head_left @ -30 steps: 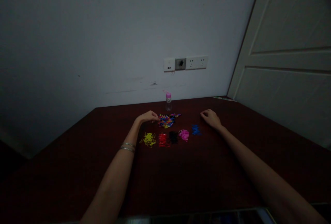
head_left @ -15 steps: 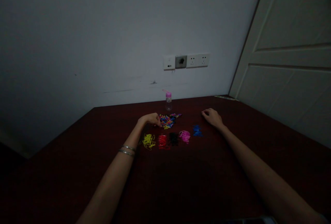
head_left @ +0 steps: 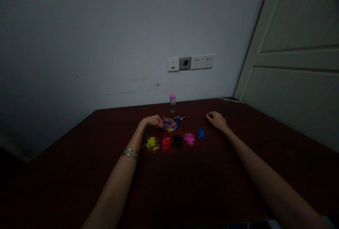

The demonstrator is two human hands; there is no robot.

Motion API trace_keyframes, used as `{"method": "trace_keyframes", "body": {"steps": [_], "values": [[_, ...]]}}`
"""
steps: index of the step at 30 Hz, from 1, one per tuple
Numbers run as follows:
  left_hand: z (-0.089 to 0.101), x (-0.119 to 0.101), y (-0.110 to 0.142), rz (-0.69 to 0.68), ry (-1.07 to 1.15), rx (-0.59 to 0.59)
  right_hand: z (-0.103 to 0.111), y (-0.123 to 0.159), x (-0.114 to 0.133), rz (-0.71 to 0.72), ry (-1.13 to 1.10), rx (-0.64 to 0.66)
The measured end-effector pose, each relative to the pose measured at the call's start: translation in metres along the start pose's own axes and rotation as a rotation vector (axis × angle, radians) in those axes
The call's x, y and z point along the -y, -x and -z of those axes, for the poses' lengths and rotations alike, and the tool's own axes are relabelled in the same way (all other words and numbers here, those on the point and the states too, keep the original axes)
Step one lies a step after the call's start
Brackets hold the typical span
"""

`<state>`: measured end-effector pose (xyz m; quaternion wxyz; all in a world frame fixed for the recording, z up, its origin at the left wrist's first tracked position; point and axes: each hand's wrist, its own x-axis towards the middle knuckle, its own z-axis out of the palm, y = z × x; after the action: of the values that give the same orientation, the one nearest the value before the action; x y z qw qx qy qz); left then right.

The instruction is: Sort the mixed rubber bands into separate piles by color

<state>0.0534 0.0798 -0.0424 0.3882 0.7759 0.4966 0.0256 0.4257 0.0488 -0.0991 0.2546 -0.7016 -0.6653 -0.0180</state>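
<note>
The left hand (head_left: 153, 120) has eased back slightly from its dip half a second ago, fingers bent narrow at the left edge of the mixed pile (head_left: 171, 124) on the dark bench (head_left: 185, 179); whether anything is pinched there cannot be told. The right hand (head_left: 217, 120), all but unmoved, lies loosely curled, well apart from the mixed pile, its grip too dim to read. Nearer the wearer, the yellow pile (head_left: 153, 144), red pile (head_left: 166, 144), black pile (head_left: 178, 141), pink pile (head_left: 189, 139) and blue pile (head_left: 201, 133) show no visible change, suggesting the picking remains at the mixed pile.
</note>
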Motion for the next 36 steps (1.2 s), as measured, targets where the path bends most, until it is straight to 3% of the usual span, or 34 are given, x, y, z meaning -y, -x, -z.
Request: {"method": "trace_keyframes", "body": {"steps": [5, 12, 24, 36], "values": [[0.005, 0.002, 0.005, -0.008, 0.031, 0.005, 0.000, 0.001, 0.001, -0.003, -0.006, 0.003], [0.004, 0.003, 0.009, 0.046, 0.040, 0.156, 0.001, 0.002, 0.001, 0.015, -0.005, 0.014], [-0.004, -0.006, 0.008, 0.029, 0.008, 0.119, 0.000, 0.003, 0.000, 0.028, -0.032, -0.001], [-0.003, 0.003, 0.004, 0.008, 0.006, 0.064, -0.001, 0.004, 0.000, 0.023, -0.027, 0.004]]}}
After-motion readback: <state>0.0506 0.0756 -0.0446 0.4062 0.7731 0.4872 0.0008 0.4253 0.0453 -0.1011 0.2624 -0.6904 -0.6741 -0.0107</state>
